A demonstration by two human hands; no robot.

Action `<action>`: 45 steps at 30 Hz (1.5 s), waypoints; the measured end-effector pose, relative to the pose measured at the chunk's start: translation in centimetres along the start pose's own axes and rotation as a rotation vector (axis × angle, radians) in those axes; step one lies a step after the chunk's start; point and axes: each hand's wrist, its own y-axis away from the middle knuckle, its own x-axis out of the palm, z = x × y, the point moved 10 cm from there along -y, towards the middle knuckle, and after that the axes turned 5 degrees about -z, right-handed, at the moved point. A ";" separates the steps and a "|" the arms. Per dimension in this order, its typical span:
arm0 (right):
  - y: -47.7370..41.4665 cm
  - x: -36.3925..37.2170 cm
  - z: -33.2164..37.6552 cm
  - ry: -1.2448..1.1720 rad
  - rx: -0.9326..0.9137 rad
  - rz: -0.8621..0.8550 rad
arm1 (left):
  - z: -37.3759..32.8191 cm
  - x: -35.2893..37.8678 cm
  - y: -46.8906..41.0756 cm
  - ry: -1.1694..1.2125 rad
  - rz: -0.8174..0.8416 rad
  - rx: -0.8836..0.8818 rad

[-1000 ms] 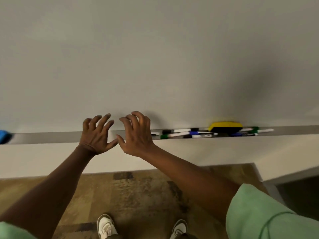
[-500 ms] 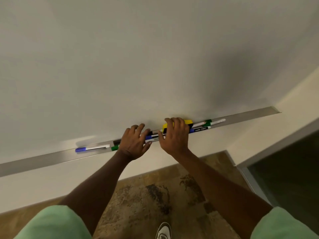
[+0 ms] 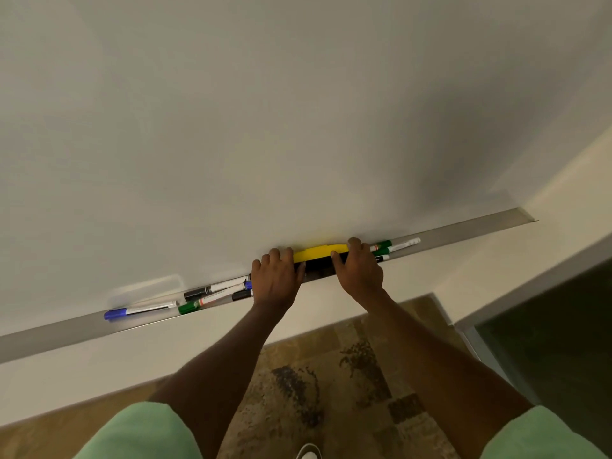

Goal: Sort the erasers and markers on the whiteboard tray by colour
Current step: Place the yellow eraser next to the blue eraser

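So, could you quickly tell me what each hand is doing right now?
Left hand: on one end of the yellow eraser; grip cannot be told.
Right hand: on its other end; same.

Between the left hand and the right hand the yellow-topped, black-based eraser fills the narrow grey metal tray. Just left of the left hand a cluster of white-barrelled markers with black, green and blue caps crowds the channel; beyond it the tray lies bare. Right of the right hand, green-capped markers block a short stretch, then bare tray to its end.
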 end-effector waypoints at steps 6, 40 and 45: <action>-1.0 2.7 -0.7 -0.287 0.171 0.122 | -0.8 1.9 -0.1 0.019 0.049 -0.014; 14.5 9.1 34.5 -0.521 -0.492 0.362 | 33.2 -14.8 15.6 -0.187 -0.339 -0.056; 18.9 12.2 45.8 -0.464 -0.607 0.413 | 43.6 -18.3 19.3 -0.254 -0.274 -0.151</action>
